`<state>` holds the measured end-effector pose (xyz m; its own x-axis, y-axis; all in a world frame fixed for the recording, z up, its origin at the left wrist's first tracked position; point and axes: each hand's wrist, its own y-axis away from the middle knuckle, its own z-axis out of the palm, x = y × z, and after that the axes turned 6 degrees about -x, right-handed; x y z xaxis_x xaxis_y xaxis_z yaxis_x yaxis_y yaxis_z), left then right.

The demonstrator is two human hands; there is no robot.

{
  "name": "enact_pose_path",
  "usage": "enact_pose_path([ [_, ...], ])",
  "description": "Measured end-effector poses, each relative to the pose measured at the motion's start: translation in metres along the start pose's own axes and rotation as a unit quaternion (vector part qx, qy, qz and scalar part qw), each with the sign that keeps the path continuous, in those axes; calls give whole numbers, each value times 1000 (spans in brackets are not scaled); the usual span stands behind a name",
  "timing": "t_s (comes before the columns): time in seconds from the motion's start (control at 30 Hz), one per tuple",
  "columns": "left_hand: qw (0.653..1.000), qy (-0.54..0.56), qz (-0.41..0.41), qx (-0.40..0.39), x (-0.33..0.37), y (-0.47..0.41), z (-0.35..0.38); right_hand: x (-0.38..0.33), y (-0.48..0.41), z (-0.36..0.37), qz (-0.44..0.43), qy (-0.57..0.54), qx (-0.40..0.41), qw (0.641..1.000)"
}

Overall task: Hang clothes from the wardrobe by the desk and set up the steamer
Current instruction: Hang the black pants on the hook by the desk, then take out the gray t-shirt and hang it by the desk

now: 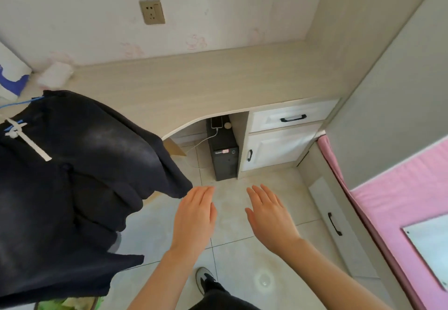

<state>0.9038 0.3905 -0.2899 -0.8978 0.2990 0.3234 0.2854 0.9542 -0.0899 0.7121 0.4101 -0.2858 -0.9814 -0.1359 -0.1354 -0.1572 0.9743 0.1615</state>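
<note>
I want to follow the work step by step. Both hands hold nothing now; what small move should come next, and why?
Probably the left hand should reach leftward to the dark garment and straighten it. The garment hangs by the desk, its lower corner close to that hand's fingertips, and the right hand is open and empty too.

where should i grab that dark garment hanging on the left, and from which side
Probably at its top, where the dark garment drapes over what looks like a blue hanger, reaching in from the right with the left hand. Its weight hangs from there; the loose corner nearest that hand would just pull fabric sideways.
</note>
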Motion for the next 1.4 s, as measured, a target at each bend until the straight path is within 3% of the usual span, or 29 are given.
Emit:
enact_pose_path([
  [0.5,974,25,199,-105,248,54,97,182,232,19,213,-30,79,973],
  [0.77,956,26,266,-122,358,52,125,262,308,17,307,-46,96,946],
  [1.1,935,29,328,-134,450,2,152,355,321,4,363,-53,123,922],
  [1.4,925,68,358,-112,539,-121,168,480,257,-48,374,-49,120,918],
])
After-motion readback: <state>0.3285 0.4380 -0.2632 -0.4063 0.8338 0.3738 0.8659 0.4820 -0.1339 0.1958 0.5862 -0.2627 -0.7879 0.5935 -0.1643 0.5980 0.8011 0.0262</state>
